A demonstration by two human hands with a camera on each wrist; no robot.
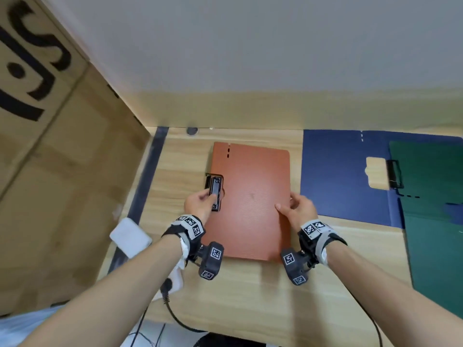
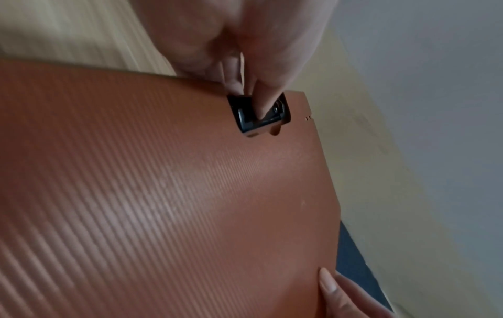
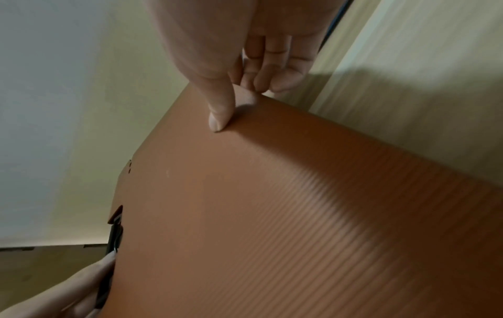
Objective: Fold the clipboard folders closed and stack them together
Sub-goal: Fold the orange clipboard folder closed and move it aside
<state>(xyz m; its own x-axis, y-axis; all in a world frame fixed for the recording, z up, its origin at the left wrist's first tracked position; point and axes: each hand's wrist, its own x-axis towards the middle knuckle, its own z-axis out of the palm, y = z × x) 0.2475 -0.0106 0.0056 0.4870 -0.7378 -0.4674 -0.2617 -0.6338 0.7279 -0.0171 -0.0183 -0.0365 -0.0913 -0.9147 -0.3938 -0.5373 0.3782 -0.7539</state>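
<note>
An orange clipboard folder (image 1: 253, 196) lies folded closed in the middle of the wooden table (image 1: 250, 296). My left hand (image 1: 200, 202) pinches its black clip (image 1: 216, 194) at the left edge, thumb on top of the clip (image 2: 259, 116). My right hand (image 1: 297, 205) grips the folder's right edge (image 3: 245, 99), thumb on top and fingers curled under. To the right a blue folder (image 1: 338, 171) lies open flat, with a green folder (image 1: 431, 221) lying over its right side.
A large cardboard box (image 1: 50, 159) stands against the table's left edge. A white pad (image 1: 130, 236) sits near my left forearm. A small black disc (image 1: 192, 131) lies by the wall. Black cables (image 1: 175, 319) hang over the front edge.
</note>
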